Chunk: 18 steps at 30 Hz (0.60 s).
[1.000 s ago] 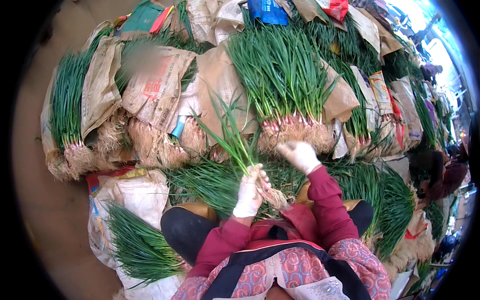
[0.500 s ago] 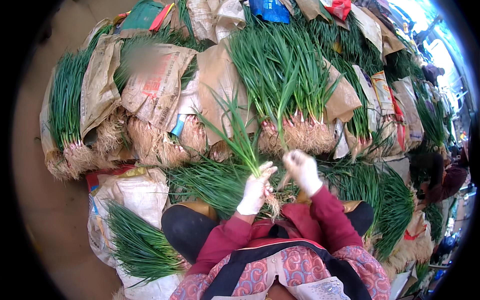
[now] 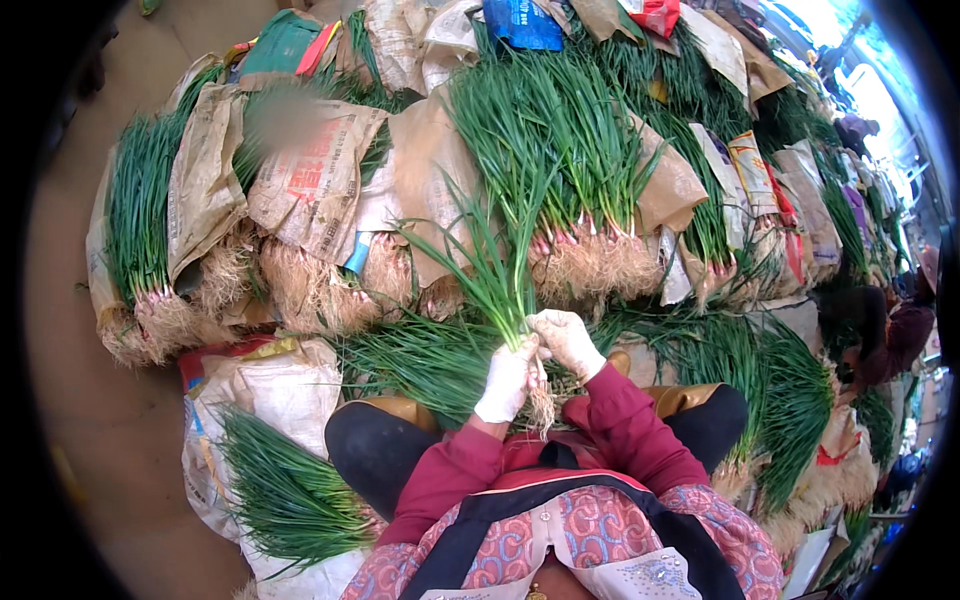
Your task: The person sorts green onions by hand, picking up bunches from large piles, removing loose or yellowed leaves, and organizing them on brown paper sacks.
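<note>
Between two knees (image 3: 372,445), left hand (image 3: 505,382) and right hand (image 3: 567,344) grasp one scallion bunch (image 3: 498,302).

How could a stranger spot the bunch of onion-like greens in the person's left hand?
Find the long row of green bundles across the picture's upper half. Between its middle and the seated person, a white-gloved left hand grips the bunch. Unlike the greens lying nearby, this small one is held up, roots dangling.

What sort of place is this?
Probably a produce sorting or packing area, maybe a market: rows of rooted greens packed close together, sacks draped over many, and another person among them at the right.
</note>
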Motion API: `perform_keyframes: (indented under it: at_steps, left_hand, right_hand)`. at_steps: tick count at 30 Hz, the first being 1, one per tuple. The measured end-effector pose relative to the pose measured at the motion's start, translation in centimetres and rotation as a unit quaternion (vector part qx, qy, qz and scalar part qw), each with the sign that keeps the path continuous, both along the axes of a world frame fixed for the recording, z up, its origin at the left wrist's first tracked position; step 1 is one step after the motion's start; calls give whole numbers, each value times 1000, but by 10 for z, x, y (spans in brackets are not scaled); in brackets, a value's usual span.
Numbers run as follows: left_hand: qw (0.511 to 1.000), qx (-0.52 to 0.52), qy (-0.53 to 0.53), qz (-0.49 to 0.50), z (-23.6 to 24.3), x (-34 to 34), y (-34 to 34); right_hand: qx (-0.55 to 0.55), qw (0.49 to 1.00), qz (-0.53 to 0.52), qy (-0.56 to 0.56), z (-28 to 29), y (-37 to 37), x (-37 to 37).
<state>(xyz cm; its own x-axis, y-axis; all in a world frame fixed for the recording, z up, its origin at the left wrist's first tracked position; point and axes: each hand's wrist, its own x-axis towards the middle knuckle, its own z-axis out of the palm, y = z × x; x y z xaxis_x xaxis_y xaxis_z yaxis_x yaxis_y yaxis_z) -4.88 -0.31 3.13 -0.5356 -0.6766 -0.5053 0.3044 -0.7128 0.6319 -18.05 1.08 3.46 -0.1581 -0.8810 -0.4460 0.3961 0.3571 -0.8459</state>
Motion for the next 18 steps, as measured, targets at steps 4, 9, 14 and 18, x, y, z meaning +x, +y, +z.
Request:
perform_keyframes:
  at_steps: [4,9,14,18]
  left_hand:
    - [998,-43,-36,-2,-5,3,4]
    - [999,-7,-46,6,-1,10,6]
    - [999,-15,-49,-10,3,10,8]
    - [998,0,-60,-1,2,9,8]
  right_hand:
    - [15,900,-95,426,-18,5,-4]
    - [57,818,132,557,4,14,-10]
    - [-58,784,107,609,52,-9,13]
    - [-79,718,106,684,39,-10,17]
